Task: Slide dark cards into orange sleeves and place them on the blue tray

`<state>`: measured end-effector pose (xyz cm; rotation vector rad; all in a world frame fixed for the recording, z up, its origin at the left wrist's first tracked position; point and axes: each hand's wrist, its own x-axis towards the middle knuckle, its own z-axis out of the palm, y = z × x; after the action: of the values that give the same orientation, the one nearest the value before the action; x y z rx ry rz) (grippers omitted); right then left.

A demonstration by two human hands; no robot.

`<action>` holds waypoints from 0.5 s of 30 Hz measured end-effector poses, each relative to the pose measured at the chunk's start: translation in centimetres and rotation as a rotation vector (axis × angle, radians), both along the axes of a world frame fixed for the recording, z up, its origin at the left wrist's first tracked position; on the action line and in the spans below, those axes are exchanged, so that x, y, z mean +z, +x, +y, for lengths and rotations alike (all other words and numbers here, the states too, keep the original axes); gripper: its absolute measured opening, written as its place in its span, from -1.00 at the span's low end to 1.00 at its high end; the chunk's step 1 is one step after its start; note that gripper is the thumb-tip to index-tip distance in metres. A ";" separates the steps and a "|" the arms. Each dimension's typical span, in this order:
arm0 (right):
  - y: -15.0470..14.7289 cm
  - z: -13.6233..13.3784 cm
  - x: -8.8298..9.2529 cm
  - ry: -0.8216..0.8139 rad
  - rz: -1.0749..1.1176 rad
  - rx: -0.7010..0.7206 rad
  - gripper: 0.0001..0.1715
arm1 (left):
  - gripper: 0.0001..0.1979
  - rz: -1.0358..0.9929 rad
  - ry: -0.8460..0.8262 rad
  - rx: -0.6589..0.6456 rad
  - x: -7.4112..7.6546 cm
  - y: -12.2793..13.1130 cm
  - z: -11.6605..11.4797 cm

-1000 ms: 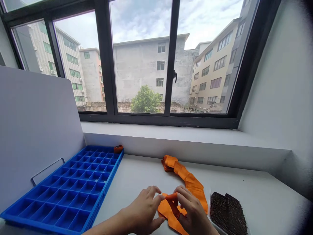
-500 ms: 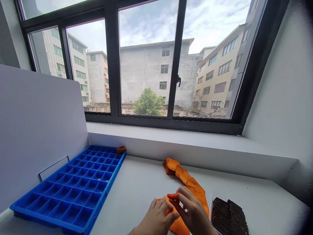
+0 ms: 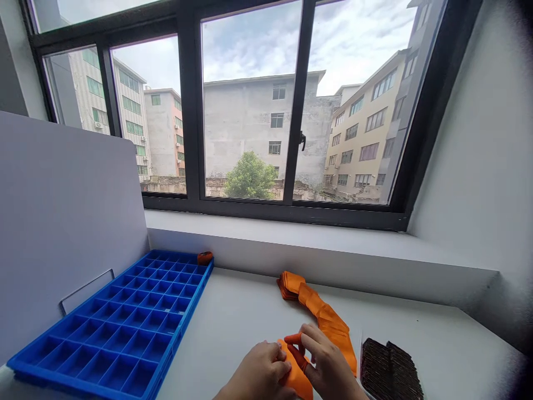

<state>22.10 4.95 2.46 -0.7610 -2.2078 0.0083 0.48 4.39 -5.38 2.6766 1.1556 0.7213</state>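
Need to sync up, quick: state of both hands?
Left hand: curled on an orange piece; grip can't be told.
Right hand: nearly pinched; any hold can't be told.

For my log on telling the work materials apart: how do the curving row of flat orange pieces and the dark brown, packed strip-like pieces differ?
Colour: the curving row of flat orange pieces is bright; the dark brown, strip-like pieces look nearly black.
Arrangement: the orange row bends in an overlapping line; the brown pieces form two side-by-side stacks.
Faces: the orange row shows broad surfaces; the brown stacks show mostly narrow edges.
Shared: both comprise many similar pieces.
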 end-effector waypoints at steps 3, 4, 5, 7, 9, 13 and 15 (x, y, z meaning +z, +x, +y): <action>0.0 0.3 -0.4 -0.022 0.004 -0.006 -0.85 | -0.63 0.105 0.004 0.064 1.0 -0.1 -0.3; 0.0 0.3 -0.5 -0.028 0.006 -0.007 -0.84 | -0.65 0.126 0.010 0.066 1.3 -0.2 -0.4; 0.0 0.4 -0.6 -0.033 0.009 -0.009 -0.84 | -0.67 0.140 0.017 0.065 1.5 -0.3 -0.5; 0.1 0.6 -0.9 -0.044 0.019 -0.009 -0.84 | -0.68 0.156 0.027 0.064 1.5 -0.4 -0.6; 0.2 0.7 -1.1 -0.066 0.027 -0.005 -0.84 | -0.70 0.162 0.044 0.070 1.2 -0.4 -0.5; 0.5 0.7 -1.4 -0.145 0.025 -0.003 -0.83 | -0.77 0.184 0.122 0.035 0.6 -0.4 0.0; 0.6 0.5 -1.3 -0.187 0.010 0.001 -0.83 | -0.80 0.185 0.171 0.011 0.5 -0.5 0.2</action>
<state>22.67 5.50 1.13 -0.8603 -2.2186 0.2217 -0.06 4.60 -4.89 2.9357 1.2012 0.6098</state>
